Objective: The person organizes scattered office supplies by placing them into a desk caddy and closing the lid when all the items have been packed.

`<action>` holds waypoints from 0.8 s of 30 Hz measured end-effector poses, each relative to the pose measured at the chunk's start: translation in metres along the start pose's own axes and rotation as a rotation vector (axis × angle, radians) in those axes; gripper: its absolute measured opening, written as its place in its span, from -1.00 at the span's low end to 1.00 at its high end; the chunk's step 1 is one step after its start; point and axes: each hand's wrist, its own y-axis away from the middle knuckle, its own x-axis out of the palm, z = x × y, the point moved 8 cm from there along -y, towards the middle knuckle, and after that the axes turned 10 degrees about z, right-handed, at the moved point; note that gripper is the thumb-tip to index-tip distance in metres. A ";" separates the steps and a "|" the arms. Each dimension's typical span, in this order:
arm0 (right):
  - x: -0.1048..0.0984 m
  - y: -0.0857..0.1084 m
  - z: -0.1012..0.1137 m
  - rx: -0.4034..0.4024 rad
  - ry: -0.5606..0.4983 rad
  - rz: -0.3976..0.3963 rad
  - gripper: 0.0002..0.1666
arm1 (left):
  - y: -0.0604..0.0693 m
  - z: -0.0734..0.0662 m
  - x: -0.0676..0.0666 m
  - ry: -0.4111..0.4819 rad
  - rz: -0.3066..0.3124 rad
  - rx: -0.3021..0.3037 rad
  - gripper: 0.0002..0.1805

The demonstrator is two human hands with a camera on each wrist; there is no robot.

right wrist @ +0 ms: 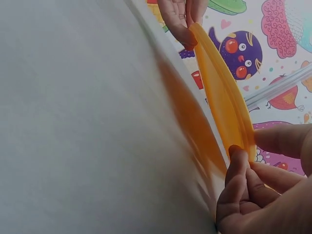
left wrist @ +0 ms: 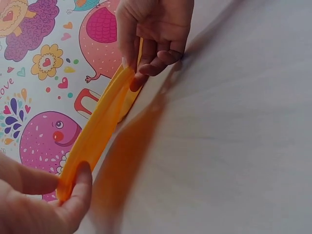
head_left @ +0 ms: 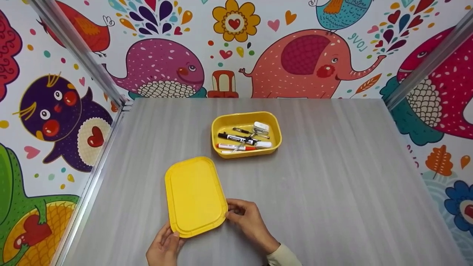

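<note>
A flat yellow lid (head_left: 196, 194) with rounded corners is held a little above the table, its shadow falling beneath it in both wrist views. My left hand (head_left: 165, 244) pinches its near left corner between thumb and fingers. On the right edge, close to the near corner, my right hand (head_left: 251, 221) pinches it too. Beyond the lid stands a yellow box (head_left: 277, 146) without a cover. Inside lie a black marker (head_left: 236, 138), a red and white marker (head_left: 235, 147), a black pen (head_left: 241, 130) and a few small white items, some overlapping.
The grey wood-grain table (head_left: 332, 184) extends to both sides of the box. Printed walls with cartoon animals enclose the back and sides. Metal rails run along the left table edge (head_left: 92, 184) and up the back corners.
</note>
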 end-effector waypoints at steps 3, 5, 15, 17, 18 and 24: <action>0.000 0.001 -0.003 0.014 -0.043 0.000 -0.51 | 0.002 -0.002 0.000 0.006 -0.002 0.022 -0.35; 0.000 0.001 -0.004 0.017 -0.066 0.000 -0.50 | 0.003 -0.003 0.000 0.003 -0.006 0.037 -0.36; -0.002 0.002 -0.004 0.014 -0.144 0.008 -0.47 | 0.009 -0.008 0.002 0.018 -0.006 0.032 -0.34; -0.003 0.002 -0.003 0.011 -0.169 0.011 -0.46 | 0.009 -0.009 0.003 0.022 0.003 0.039 -0.34; -0.003 0.002 -0.003 0.008 -0.179 0.012 -0.45 | 0.010 -0.011 0.004 0.022 0.004 0.045 -0.34; -0.008 0.004 -0.002 0.006 -0.235 0.020 -0.43 | 0.011 -0.018 0.009 0.015 0.019 0.068 -0.36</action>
